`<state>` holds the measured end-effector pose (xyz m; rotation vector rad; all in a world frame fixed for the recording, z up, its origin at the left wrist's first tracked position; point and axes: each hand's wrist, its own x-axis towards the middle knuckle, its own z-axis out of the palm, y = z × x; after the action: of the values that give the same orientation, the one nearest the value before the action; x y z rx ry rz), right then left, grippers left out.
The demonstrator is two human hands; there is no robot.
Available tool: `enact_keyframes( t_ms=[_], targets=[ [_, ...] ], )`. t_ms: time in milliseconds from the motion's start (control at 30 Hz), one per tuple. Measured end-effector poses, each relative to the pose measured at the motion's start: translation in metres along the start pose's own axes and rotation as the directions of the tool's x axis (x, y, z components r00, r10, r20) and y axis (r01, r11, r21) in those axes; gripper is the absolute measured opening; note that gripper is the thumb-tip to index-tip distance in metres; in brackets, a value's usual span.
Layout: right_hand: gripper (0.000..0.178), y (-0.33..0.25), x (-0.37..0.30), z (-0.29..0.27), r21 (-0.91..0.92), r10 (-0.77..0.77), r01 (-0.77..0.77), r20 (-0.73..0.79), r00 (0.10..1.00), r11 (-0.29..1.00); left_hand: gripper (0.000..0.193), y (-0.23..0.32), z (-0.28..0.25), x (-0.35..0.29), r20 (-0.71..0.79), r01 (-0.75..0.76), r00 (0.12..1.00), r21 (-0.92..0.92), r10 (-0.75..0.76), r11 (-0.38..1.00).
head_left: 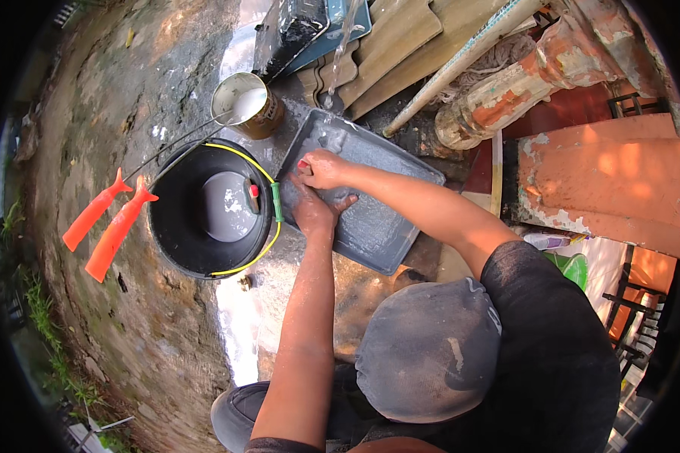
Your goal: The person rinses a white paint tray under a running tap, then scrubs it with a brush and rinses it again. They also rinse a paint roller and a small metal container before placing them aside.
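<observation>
A grey paint tray [385, 226] lies tilted on wet ground, coated in pale grey wash. My left hand [312, 208] rests flat on the tray floor near its left edge, fingers spread and holding nothing. Just above it, my right hand [323, 167] is curled at the tray's left rim around a small red thing [304, 163], most of it hidden by the fingers. A thin stream of water [338, 53] falls toward the tray's top corner.
A black bucket [175, 245] with a yellow and green handle holds grey water left of the tray. Two orange roller handles [102, 223] stick out from its rim. A tin of white paint [248, 102] stands behind. Boards, a pole and peeling orange masonry [604, 174] crowd the right.
</observation>
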<state>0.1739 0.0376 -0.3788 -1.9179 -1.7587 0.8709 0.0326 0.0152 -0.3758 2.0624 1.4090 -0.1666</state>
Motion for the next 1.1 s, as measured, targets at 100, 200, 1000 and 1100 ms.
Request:
enact_keyframes(
  t_ms=[100, 200, 1000, 1100],
  targets=[
    [0.024, 0.017, -0.003, -0.038, -0.075, 0.008, -0.002, 0.081, 0.997, 0.997, 0.128, 0.002, -0.006, -0.005, 0.033, -0.037, 0.999, 0.057, 0.035, 0.998],
    [0.020, 0.016, -0.005, -0.080, -0.320, -0.035, 0.026, -0.023, 0.999, 0.947, 0.125, -0.001, 0.004, 0.004, 0.131, 0.003, 0.991, 0.131, -0.020, 0.991],
    [0.036, 0.034, -0.141, -0.053, -0.839, -0.215, -0.006, -0.145, 0.966, 0.544, 0.123, -0.005, -0.017, 0.007, 0.220, 0.049, 0.972, 0.177, -0.088, 0.983],
    [0.029, 0.030, -0.082, -0.044, -0.850, -0.382, 0.096, -0.131, 0.915, 0.519, 0.123, -0.001, -0.009, 0.004, 0.215, 0.021, 0.975, 0.138, -0.050, 0.990]
  ],
)
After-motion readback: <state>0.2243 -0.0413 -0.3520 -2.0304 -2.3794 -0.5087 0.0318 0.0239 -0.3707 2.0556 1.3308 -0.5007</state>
